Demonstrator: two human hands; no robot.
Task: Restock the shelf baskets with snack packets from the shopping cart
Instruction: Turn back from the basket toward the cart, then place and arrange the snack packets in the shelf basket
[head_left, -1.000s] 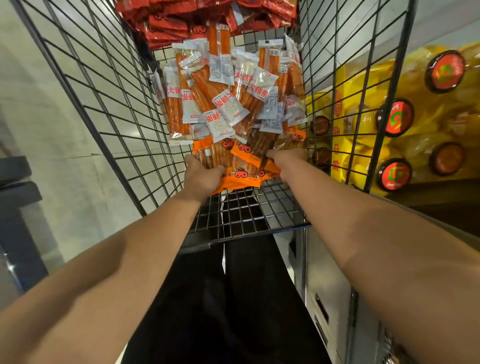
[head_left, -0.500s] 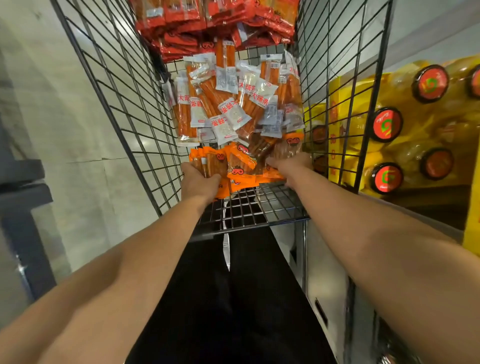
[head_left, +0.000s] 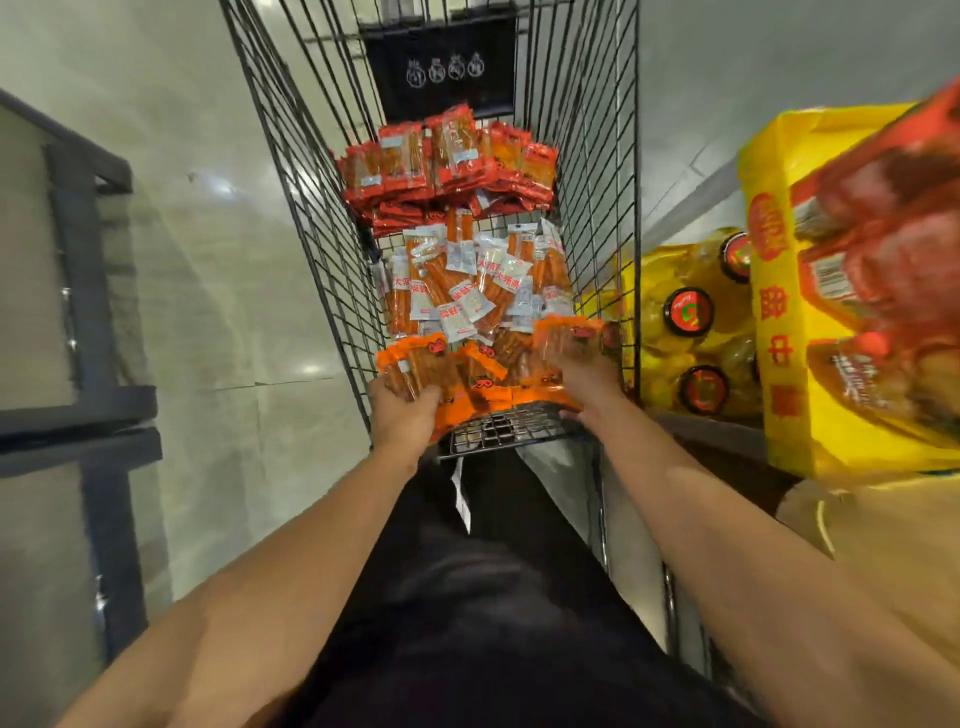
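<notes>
The orange snack packets (head_left: 470, 371) at the near end of the shopping cart (head_left: 597, 218) are gripped by left hand (head_left: 402, 410) and right hand (head_left: 584, 376); loosely stacked, some may slip during lifting.

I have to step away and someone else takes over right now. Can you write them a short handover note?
Left hand grips orange packets at the near end of the cart. Right hand holds the same pile's right side; its grip is blurred.
White-label packets lie mid-cart, red packets at the far end.
Done: nothing visibly shelved.
Left: lift this bunch out, fill baskets, then the other piles.
</notes>
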